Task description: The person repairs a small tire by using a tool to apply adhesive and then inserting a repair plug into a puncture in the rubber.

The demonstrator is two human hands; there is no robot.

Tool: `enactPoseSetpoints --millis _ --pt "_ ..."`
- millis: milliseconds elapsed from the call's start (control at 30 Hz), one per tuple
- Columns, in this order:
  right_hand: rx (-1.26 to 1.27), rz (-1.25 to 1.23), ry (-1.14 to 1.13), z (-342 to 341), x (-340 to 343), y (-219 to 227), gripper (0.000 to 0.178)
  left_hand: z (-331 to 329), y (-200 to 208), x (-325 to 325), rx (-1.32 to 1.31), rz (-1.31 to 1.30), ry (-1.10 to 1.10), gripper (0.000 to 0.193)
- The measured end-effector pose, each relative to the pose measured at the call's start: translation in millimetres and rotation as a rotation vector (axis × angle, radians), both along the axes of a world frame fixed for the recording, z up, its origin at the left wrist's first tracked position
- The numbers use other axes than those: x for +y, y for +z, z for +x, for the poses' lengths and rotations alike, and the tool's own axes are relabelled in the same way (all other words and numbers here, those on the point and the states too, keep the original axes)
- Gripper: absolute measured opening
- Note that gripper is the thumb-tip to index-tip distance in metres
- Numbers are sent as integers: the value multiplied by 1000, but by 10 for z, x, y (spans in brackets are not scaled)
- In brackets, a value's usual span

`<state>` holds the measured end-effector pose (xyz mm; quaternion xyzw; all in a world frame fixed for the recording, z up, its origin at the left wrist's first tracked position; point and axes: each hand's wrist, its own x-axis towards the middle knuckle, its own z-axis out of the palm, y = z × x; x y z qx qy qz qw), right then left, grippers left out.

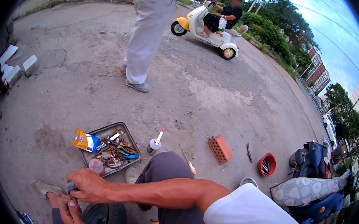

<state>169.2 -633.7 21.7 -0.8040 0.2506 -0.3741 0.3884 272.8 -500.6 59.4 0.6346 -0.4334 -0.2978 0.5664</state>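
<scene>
My right hand reaches across to the lower left and closes around a small dark grey rounded piece, whose kind I cannot make out. Just below it, my left hand is closed, thumb up, close to the same piece; whatever it grips is hidden. Beside both hands is a black tyre, partly cut off by the lower edge. A metal tray of jumbled tools lies beyond my right hand, holding a round clear tub with a reddish lid and an orange-and-blue packet.
A white-topped bottle, a wooden-handled screwdriver, a red brick, a dark thin tool and a red bowl are on the ground. One person stands ahead; another sits on a white-and-yellow scooter. Parked scooters line the right.
</scene>
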Motion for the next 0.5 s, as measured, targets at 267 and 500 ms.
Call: enactPoseSetpoints --millis 267,500 --pt "243 52 -224 -423 -1171 190 33 -158 -37 242 -114 -225 -191 32" --pt "-41 807 221 -450 -451 586 33 -78 136 -8 136 -174 86 36"
